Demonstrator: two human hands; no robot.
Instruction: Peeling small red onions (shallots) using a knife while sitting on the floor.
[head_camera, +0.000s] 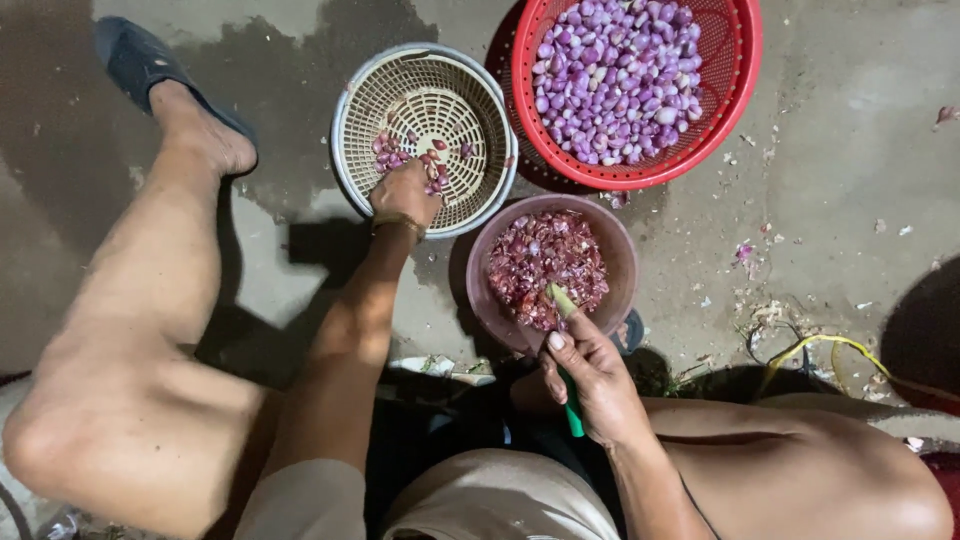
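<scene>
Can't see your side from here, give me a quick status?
Left hand reaching into beige basket, on unpeeled shallots. Right hand gripping green-handled knife over peel bowl. Nothing in the way.

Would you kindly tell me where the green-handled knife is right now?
In the head view, the green-handled knife sits in the right hand, low and right of centre, blade tip over the round brown bowl of purple peelings.

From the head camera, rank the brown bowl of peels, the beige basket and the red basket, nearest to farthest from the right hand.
1. Brown bowl of peels, just above the right hand, whose knife tip is over it.
2. Beige basket, up and to the left, where the left hand reaches.
3. Red basket of peeled shallots, at the top.
</scene>
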